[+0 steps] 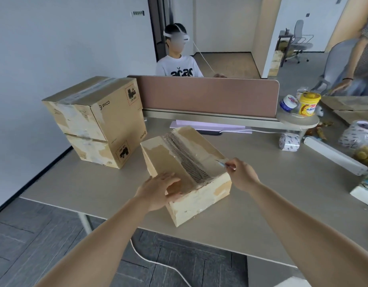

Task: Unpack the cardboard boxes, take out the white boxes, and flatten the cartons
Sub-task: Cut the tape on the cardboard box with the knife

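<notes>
A closed cardboard box (201, 195) lies on the grey table (251, 235) in front of me, its top seam torn down to bare corrugation. My left hand (158, 189) rests flat on the near left part of its top, fingers straight. My right hand (242, 172) grips a thin metal blade (221, 163) whose tip touches the box's right top edge. Two sealed PICO cartons (96, 121) stand stacked at the back left of the table. No white boxes are visible.
A brown desk divider (208, 96) runs across the back, with a person in a headset behind it. Jars (307, 104), a paper roll (288, 142), a white bar (334, 156), bagged snacks and flattened cardboard (353, 104) crowd the right side. Another person stands far right.
</notes>
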A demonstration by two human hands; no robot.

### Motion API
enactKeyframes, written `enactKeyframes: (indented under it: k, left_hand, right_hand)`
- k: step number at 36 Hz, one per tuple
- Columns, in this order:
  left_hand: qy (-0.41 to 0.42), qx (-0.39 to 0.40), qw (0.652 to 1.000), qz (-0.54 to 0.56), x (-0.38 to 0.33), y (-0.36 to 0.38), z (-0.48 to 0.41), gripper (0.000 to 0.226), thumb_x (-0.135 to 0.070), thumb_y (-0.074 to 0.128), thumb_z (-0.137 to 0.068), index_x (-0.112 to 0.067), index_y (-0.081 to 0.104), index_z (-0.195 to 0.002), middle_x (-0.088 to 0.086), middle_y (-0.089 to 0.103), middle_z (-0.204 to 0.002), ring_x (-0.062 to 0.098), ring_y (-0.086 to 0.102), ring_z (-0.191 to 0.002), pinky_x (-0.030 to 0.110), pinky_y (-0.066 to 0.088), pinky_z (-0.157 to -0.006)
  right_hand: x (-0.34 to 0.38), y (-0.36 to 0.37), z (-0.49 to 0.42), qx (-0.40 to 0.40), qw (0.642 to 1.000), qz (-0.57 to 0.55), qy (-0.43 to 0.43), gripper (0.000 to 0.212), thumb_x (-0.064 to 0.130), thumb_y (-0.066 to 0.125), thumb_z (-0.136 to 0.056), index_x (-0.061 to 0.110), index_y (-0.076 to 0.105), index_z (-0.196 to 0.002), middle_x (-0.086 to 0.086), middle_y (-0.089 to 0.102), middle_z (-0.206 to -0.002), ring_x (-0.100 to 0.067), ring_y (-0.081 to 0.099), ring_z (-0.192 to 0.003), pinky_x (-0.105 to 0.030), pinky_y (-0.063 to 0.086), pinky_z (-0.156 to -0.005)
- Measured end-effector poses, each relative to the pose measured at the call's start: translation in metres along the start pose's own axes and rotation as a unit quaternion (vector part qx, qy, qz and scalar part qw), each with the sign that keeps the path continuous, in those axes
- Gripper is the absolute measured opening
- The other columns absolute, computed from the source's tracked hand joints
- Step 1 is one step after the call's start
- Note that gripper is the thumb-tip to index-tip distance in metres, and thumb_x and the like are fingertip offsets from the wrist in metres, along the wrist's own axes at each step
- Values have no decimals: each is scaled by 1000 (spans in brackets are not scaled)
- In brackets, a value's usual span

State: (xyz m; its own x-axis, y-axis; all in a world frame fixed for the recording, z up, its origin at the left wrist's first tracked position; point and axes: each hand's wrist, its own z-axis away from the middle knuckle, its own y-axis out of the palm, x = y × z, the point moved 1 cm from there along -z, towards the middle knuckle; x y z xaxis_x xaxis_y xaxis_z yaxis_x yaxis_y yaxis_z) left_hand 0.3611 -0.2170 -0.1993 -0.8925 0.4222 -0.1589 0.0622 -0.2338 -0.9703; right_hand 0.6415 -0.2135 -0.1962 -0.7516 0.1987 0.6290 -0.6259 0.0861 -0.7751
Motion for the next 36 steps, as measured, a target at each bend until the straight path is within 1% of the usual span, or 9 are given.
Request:
enactKeyframes:
  k: [4,9,16,19,21,24,30,34,36]
  left_hand:
    - [-20,59,998,-15,39,-7,-7,83,-79,32,-82,-43,4,-152,-14,-9,-160,14,-8,-148,44,1,-120]
    - [-10,78,996,-51,75,-24,-34,116,-92,17,-54,-36,-2,-154,-5,-13,-161,22,-11,-148,48,-1,-119]
    - [-6,120,990,-73,95,-41,-86,131,-93,52,-51,-40,-15,-150,0,-29,-156,28,-24,-145,57,-4,-117]
    - [9,140,989,-48,101,-42,-107,132,-90,60,-49,-46,-17,-148,-1,-35,-153,27,-31,-141,58,-11,-115]
    - [-20,131,991,-12,108,-43,-121,131,-91,58,-50,-46,-15,-148,0,-36,-153,29,-31,-140,59,-12,-114]
    - [-64,131,989,-12,115,-45,-138,136,-95,53,-46,-43,-21,-147,6,-40,-150,34,-30,-140,60,-10,-114]
    - [-80,149,986,-2,115,-42,-150,146,-103,46,-27,-49,-31,-139,1,-42,-149,42,-25,-141,63,5,-115]
    - [-92,125,988,-13,112,-38,-140,141,-104,40,-33,-47,-29,-142,2,-33,-155,42,-17,-144,57,14,-114]
    - [-101,104,989,-19,108,-35,-130,140,-105,35,-34,-45,-27,-144,4,-29,-157,43,-13,-145,57,18,-113]
  right_hand:
    - [22,25,-2,-32,998,32,50,24,29,40,-99,28,59,-114,-2,64,-108,-32,53,-102,-34,46,-76]
    - [36,43,-7,-92,986,44,131,26,31,39,-99,27,59,-116,-6,61,-115,-36,49,-107,-32,39,-74]
    - [44,70,-13,-130,971,-28,198,20,28,46,-98,26,61,-111,-3,44,-128,-33,58,-96,-33,47,-78]
    - [42,73,-16,-142,970,0,196,21,28,42,-99,26,59,-112,-1,47,-121,-33,59,-96,-31,45,-72]
    - [42,72,-20,-142,971,22,193,20,29,40,-100,27,58,-109,-2,52,-112,-32,60,-87,-30,44,-66]
    - [40,72,-28,-139,968,54,203,22,31,39,-99,25,58,-109,-5,56,-105,-30,59,-79,-29,40,-59]
    - [43,69,-37,-150,962,82,211,24,29,37,-101,21,56,-114,-6,58,-104,-31,58,-88,-32,42,-66]
    - [46,62,-44,-139,965,53,217,23,29,42,-98,22,56,-114,-9,58,-114,-34,55,-103,-36,46,-80]
    - [51,56,-47,-155,960,86,218,24,30,43,-98,22,58,-115,-4,58,-119,-32,48,-113,-37,40,-90]
